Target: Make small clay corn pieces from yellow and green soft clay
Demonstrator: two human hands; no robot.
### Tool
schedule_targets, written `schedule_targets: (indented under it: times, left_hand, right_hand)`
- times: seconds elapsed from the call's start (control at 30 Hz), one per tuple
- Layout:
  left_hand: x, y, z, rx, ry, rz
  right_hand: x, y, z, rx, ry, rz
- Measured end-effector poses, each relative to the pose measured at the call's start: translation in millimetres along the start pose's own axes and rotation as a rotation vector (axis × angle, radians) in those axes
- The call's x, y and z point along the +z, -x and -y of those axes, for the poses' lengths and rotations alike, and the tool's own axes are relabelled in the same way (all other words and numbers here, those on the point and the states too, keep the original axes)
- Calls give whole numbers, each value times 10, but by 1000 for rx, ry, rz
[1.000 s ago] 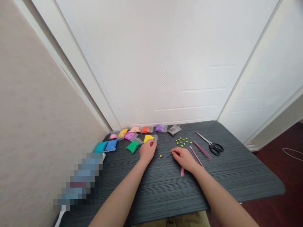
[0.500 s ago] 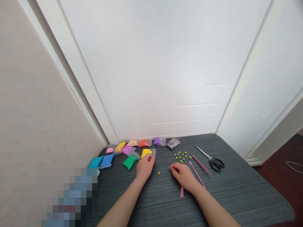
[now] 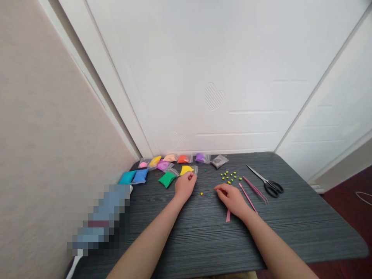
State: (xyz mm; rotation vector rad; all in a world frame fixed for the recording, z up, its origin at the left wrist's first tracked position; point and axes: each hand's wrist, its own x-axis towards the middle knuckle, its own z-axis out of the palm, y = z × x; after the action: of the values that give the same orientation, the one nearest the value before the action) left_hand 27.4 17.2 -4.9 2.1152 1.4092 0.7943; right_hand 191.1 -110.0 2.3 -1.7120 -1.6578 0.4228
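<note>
The left hand [image 3: 185,188] rests over the middle of the table [image 3: 305,228], just on the near side of the yellow bag [image 3: 186,170] and overlapping its near edge in view; I cannot tell whether they touch. Its fingers are curled in toward the thumb, and whether they pinch anything is too small to tell. The right hand [image 3: 231,198] is lower and to the right, its fingers bent and its thumb close to the forefinger, the tips pointing left; I cannot tell whether anything sits between them.

Between the hands lie a yellow bit [image 3: 201,193] and, to its right, a green bit [image 3: 208,195]. Beyond the right hand is a loose group of yellow-green bits [image 3: 229,182]. A pink strip [image 3: 228,217] shows from under the right hand on its near side. To the right of that hand, in order, lie the pink stick [image 3: 248,198], the pink tweezers [image 3: 255,190] and the scissors [image 3: 264,180], black handles toward the near right.

The green bag [image 3: 167,179] lies left of the yellow one, with the blue bag [image 3: 141,176] further left. Along the far edge, the orange bag [image 3: 183,159], purple bag [image 3: 200,157] and grey bag [image 3: 219,161] run left to right.
</note>
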Motion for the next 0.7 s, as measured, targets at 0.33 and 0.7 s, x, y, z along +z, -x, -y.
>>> schedule_targets:
  times: [0.33, 0.7]
  left_hand:
    - [-72, 48, -1, 38, 210, 130]
    - [-152, 16, 24, -113, 457, 159]
  right_hand:
    - [-16, -77, 32, 16, 57, 116]
    - [-36, -196, -58, -202, 233, 357]
